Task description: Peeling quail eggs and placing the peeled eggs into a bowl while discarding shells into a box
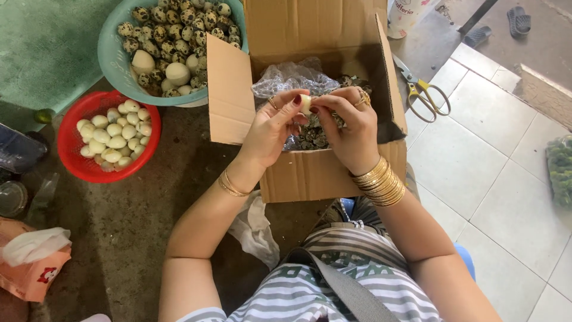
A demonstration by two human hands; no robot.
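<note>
Just above the middle of the frame, the small pale, part-peeled quail egg (305, 104) sits pinched between both hands over the open brown cardboard box (316, 173). The left hand (271, 128) closes on it from the left, fingers (291, 102) curled tight against its side; the right hand (351, 128) closes from the right, thumb and forefinger at its top. Its long axis runs roughly up-down in the frame. Both hands are equally near.

At upper left, the teal plastic bowl of speckled eggs (110, 56) and the red plastic basket of peeled white eggs (74, 161) lie well apart from the hands.

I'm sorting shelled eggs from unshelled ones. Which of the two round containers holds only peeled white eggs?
The red basket, lower left. Its eggs are all plain white, while the teal bowl above it holds mostly speckled ones.
</note>
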